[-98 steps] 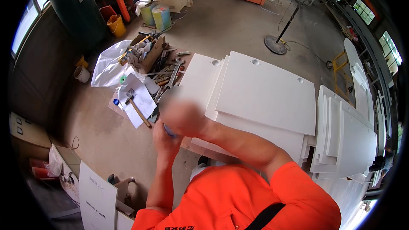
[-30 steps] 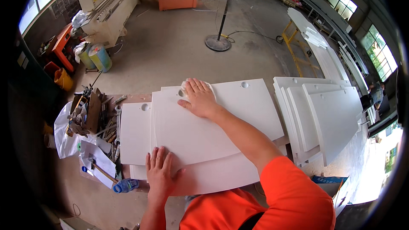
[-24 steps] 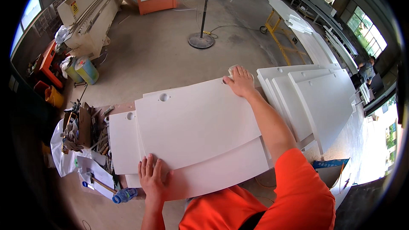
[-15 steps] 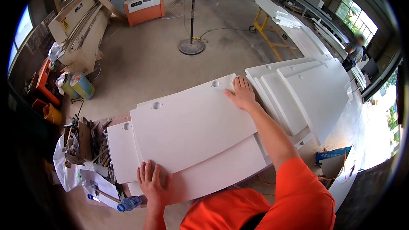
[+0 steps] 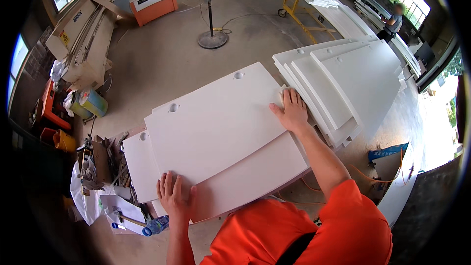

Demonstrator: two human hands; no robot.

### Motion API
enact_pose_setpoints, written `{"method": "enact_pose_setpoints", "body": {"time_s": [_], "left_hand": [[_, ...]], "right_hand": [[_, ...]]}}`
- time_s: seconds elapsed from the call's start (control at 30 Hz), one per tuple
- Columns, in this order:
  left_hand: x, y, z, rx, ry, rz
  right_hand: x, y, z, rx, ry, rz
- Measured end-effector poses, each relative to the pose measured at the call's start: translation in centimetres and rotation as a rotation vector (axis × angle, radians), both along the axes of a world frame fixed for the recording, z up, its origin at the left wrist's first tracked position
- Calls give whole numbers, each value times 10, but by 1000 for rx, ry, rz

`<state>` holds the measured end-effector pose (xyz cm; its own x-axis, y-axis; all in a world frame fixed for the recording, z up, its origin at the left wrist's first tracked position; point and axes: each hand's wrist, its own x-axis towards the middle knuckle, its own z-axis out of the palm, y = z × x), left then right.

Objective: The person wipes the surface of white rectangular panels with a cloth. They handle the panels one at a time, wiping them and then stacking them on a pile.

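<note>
A white panel (image 5: 216, 118) with round hinge holes along its far edge lies on top of other white panels (image 5: 135, 167) in front of me. My left hand (image 5: 172, 198) rests on its near left part, fingers spread and holding nothing. At the panel's right edge, my right hand (image 5: 294, 114) presses a small whitish cloth (image 5: 283, 94) against the edge. The cloth shows only beside the thumb and fingers; the rest is hidden under the hand.
Another stack of white panels (image 5: 363, 78) stands close on the right. Tools and scraps (image 5: 115, 167), a paper sheet (image 5: 125, 213) and a plastic bottle (image 5: 156, 225) lie at the left. A pedestal fan (image 5: 212, 40) stands beyond; a person (image 5: 392, 22) is far right.
My right hand has slid with the cloth from the panel's far right corner toward me along its right edge. My left hand stays on the panel. The view has shifted slightly.
</note>
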<state>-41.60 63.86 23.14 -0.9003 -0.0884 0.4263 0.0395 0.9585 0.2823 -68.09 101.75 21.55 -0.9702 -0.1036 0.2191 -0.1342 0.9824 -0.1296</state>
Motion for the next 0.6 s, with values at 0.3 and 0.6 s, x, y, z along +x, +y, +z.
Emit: {"method": "enact_pose_setpoints", "body": {"time_s": [0.3,0.6], "left_hand": [[-2,-40,22,791,-80,-71],[15,-25,2,611,-108,40]], "right_hand": [[211,-286,9,-337,-181,869],[63,-13,-2,-93,161,43]]}}
